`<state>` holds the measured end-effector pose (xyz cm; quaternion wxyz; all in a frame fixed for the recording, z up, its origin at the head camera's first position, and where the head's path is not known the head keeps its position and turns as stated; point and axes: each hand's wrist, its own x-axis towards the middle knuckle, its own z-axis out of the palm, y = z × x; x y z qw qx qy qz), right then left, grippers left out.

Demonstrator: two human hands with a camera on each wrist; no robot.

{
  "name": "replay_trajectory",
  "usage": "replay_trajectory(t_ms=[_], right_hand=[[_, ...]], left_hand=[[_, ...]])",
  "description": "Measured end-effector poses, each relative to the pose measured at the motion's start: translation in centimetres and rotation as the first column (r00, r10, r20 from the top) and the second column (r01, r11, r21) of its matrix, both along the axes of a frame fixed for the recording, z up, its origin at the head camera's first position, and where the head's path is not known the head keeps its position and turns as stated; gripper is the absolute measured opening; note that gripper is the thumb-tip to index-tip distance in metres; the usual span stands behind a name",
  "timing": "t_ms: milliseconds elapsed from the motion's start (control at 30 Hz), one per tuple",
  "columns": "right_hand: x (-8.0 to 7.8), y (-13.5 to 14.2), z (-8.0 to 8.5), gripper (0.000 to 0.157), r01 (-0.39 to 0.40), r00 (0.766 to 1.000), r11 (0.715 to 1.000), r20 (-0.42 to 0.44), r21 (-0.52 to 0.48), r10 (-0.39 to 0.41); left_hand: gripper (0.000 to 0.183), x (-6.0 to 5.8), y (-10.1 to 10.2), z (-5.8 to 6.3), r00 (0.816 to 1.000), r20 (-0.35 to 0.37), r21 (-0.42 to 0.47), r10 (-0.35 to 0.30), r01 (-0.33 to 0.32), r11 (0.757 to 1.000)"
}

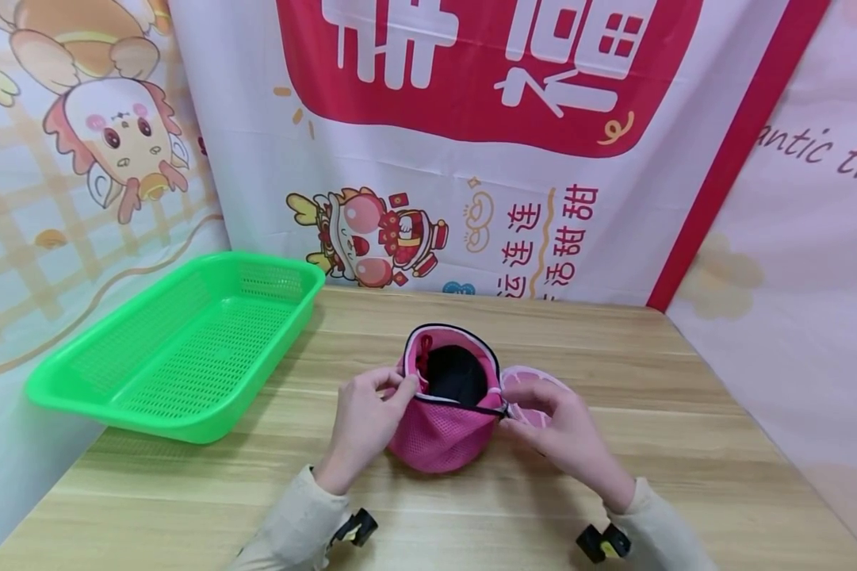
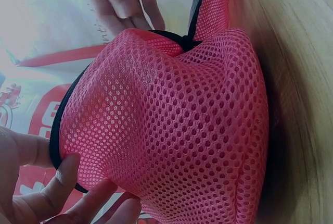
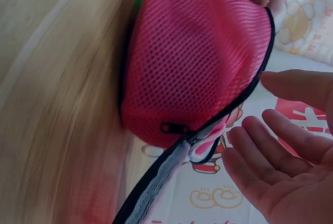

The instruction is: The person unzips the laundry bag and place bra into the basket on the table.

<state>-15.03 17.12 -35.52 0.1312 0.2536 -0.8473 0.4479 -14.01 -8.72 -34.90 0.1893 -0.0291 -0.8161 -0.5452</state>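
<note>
Pink mesh bag (image 1: 442, 440) sits unzipped on the bench (image 1: 685, 460) in my head cam, something black (image 1: 458, 374) inside, round lid (image 1: 524, 376) flopped out to the right, green basket (image 1: 271, 361) off to the left. I've got the left hand (image 1: 369, 414) and right hand (image 1: 560, 424) either side of it. Left wrist cam: left one's pinching the bag's black-edged rim (image 2: 58, 114). Right wrist cam: right one's thumb and fingers are spread well apart by the rim, gripping nothing; can't tell if the thumb's touching.

Green perforated basket (image 1: 210, 357) at left on a wood-grain table (image 1: 671, 412), printed cloth (image 1: 485, 162) behind.
</note>
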Motion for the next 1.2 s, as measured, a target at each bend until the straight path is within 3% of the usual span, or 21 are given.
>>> replay_trajectory(t_ms=[67,267,433,600,700,900,1033,1133,1200], right_hand=[[-0.2,0.0,-0.1,0.038,0.017,1.000,0.999,-0.006,0.032,-0.016],[-0.8,-0.1,-0.7,0.034,0.077,0.992,0.997,0.094,0.029,-0.080],[-1.6,-0.2,-1.5,0.028,0.064,0.996,0.994,-0.063,0.086,-0.059],[-2.1,-0.3,-2.1,0.022,0.039,0.972,0.991,-0.237,0.129,-0.007],[-2.1,-0.3,-2.2,0.020,0.040,0.958,0.989,-0.287,0.139,0.002],[-1.8,-0.2,-1.9,0.019,0.017,0.952,0.995,-0.307,0.093,0.013],[-1.7,-0.1,-1.6,0.018,0.019,0.952,0.996,-0.307,0.082,0.007],[-1.7,-0.1,-1.4,0.017,0.026,0.956,0.996,-0.294,0.081,-0.001],[-1.8,-0.1,-1.3,0.016,0.025,0.962,0.997,-0.272,0.073,-0.004]], left_hand=[[0.016,0.0,0.0,0.0,1.000,-0.004,0.000,-0.002,0.002,1.000],[0.016,0.0,0.0,0.0,1.000,-0.004,0.002,-0.004,0.004,1.000],[0.016,-0.1,-0.1,0.0,1.000,0.003,0.007,-0.008,0.008,1.000],[0.017,-0.1,-0.1,0.0,1.000,0.013,0.002,0.000,0.000,1.000],[0.017,-0.1,-0.2,0.1,1.000,0.021,-0.006,0.003,-0.003,1.000],[0.016,0.0,-0.3,0.6,0.999,0.034,-0.041,0.016,-0.014,0.999],[0.013,0.1,-0.2,1.5,0.999,-0.011,-0.084,0.030,-0.030,0.996],[0.013,0.3,-0.2,2.8,0.994,-0.106,-0.182,0.035,-0.054,0.982],[0.015,0.5,-0.1,4.0,0.985,-0.171,-0.269,0.028,-0.074,0.960]])
